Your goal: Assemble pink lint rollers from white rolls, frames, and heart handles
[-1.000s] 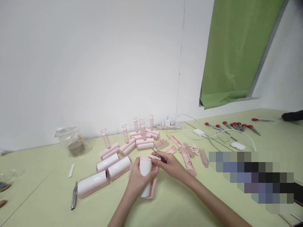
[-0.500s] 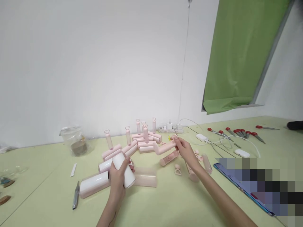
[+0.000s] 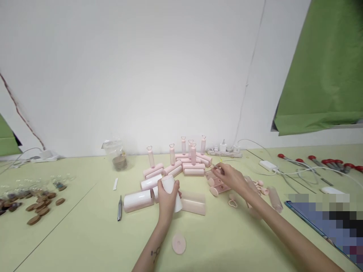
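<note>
My left hand (image 3: 168, 196) is closed around a white lint-roller refill roll (image 3: 169, 184), tilted above the table. More white rolls (image 3: 138, 200) lie to its left, and a clear pinkish cover (image 3: 193, 203) lies just right of it. My right hand (image 3: 225, 175) reaches over a cluster of pink lint-roller parts (image 3: 218, 189), its fingers bent and close together at the far edge. What sits between those fingertips is too small and blurred to make out. A round pink disc (image 3: 179, 243) lies flat near the front.
Behind are assembled pink lint rollers (image 3: 194, 172) with heart-topped handles. A metal tool (image 3: 119, 208) lies left, beyond it a plastic bag (image 3: 117, 156) and several cork pieces (image 3: 42, 206). Right are heart-shaped rings (image 3: 233, 202), cables, red-ended tools (image 3: 300, 160) and a blue-edged device (image 3: 309, 223).
The view has swung left. The pink handle piece, earlier raised in my right hand, no longer shows raised; that hand is lower over the parts. A pink disc now lies in front.
</note>
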Tool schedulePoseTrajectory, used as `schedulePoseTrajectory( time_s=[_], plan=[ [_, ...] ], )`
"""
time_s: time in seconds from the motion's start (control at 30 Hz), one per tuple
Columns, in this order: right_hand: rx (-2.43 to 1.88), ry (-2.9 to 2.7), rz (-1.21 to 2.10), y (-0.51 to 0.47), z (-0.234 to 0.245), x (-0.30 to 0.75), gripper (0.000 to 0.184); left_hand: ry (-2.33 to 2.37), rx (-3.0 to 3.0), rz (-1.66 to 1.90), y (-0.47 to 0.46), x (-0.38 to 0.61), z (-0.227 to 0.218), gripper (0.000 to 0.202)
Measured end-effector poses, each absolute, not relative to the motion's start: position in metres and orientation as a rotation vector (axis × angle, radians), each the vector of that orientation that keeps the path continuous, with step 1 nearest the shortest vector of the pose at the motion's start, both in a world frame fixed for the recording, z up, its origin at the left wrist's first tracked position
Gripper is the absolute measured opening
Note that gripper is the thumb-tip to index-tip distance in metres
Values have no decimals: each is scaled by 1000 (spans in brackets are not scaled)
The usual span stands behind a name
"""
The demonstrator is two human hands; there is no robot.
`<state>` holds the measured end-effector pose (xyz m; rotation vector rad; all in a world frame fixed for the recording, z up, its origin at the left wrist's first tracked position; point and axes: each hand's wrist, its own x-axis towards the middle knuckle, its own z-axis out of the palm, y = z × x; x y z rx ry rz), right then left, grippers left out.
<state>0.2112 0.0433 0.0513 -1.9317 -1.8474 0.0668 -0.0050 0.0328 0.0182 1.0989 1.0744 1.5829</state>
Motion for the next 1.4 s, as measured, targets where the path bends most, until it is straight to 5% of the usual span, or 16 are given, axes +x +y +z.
schedulePoseTrajectory(
  time_s=[0.13, 0.23, 0.43, 0.57, 0.87, 1.4],
  plan=[
    [-1244, -2432, 373, -11, 31, 150, 22, 1105, 1032, 1640, 33, -8, 21, 33],
    [-1048, -2687, 270, -34, 4, 117, 44, 1061, 1012, 1666, 33, -11, 23, 30],
    [-1004, -2375, 494, -28, 0, 129, 20, 1055, 1099, 1681, 37, -18, 21, 26],
    [-1210, -2067, 363, -13, 20, 150, 16, 1256, 1462, 1599, 33, -19, 17, 26],
    [-1206, -1968, 363, -16, 32, 159, 21, 1407, 2482, 1172, 24, -13, 9, 35],
    [-1296, -2003, 447, -21, 24, 148, 31, 1734, 2577, 850, 23, -20, 17, 35]
  ],
)
